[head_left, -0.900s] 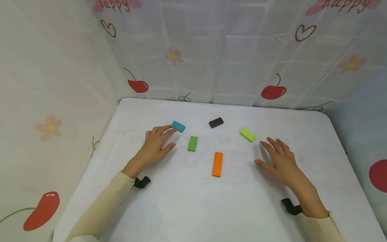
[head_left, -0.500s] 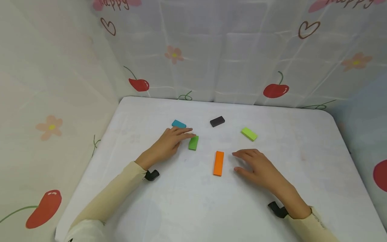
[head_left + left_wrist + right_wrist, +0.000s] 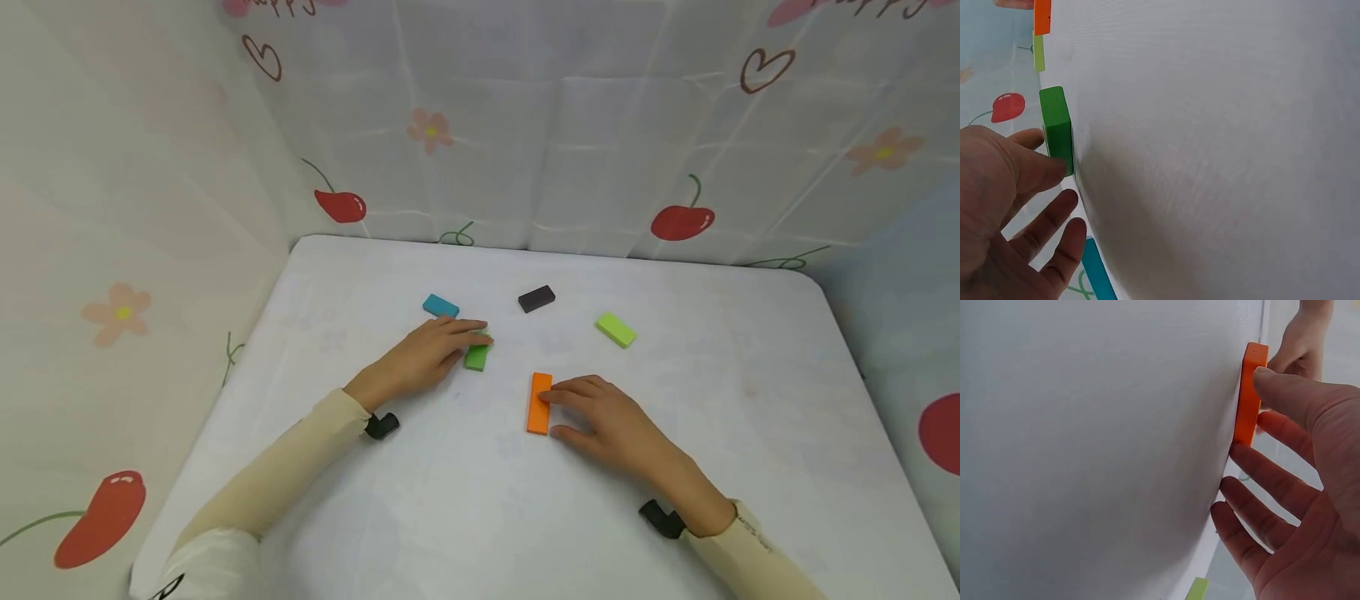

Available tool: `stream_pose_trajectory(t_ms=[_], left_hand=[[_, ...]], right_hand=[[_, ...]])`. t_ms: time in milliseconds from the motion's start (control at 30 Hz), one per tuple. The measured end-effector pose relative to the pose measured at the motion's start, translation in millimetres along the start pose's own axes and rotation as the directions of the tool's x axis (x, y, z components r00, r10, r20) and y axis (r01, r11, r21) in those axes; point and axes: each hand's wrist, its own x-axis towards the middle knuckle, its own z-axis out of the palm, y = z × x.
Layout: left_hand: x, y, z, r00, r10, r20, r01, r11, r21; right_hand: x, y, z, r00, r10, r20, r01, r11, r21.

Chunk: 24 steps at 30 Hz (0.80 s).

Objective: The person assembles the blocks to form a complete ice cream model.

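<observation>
Several small rectangular blocks lie flat on the white table. In the head view my left hand [image 3: 423, 354] reaches over the green block [image 3: 476, 358], with its index finger across the top. The left wrist view shows the thumb and index finger on either side of one end of that green block [image 3: 1059, 128], while the other fingers spread free. My right hand [image 3: 611, 421] is at the orange block [image 3: 537, 408], index fingertip over it and thumb along its right side. In the right wrist view, thumb and fingers spread loosely about the orange block [image 3: 1249, 406].
Behind the left hand lies a blue block [image 3: 440, 306], partly covered by its fingers. A black block [image 3: 537, 298] is at the back centre, and a lime block [image 3: 616, 330] to its right. Patterned curtains [image 3: 540, 133] surround the white table [image 3: 465, 500].
My left hand moved from the blue block right to the green one, its fingers now over it. My right hand travelled left from near the lime block to the orange block.
</observation>
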Motion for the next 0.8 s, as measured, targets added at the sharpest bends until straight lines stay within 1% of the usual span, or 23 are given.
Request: stream_pose_trajectory(t_ms=[100,200,300,667,800], left_hand=[[3.7,-0.3,2.2,1.000,0.011,0.009,-0.011,1.000,-0.001],[6.8,0.2,3.5,1.000,0.026,0.000,-0.026,1.000,0.000],[8.7,1.1,3.3,1.000,0.023,-0.013,-0.023,1.000,0.006],[10.6,2.0,-0.2,0.997,-0.073,-0.003,0.073,0.997,-0.002],[11.5,4.4,-1.5,0.996,-0.088,0.000,0.088,0.996,0.011]], right_hand=[[2.8,-2.5,-0.4,1.000,-0.005,0.010,0.005,1.000,-0.005],[4.9,-4.1,-0.4,1.000,-0.012,0.019,0.012,1.000,-0.010],[6.0,-5.2,0.0,1.000,-0.015,0.022,0.015,1.000,-0.019],[6.8,-7.1,1.6,1.000,0.002,0.022,-0.002,1.000,-0.021],[6.8,-7.3,3.1,1.000,-0.005,0.012,0.005,1.000,-0.002]])
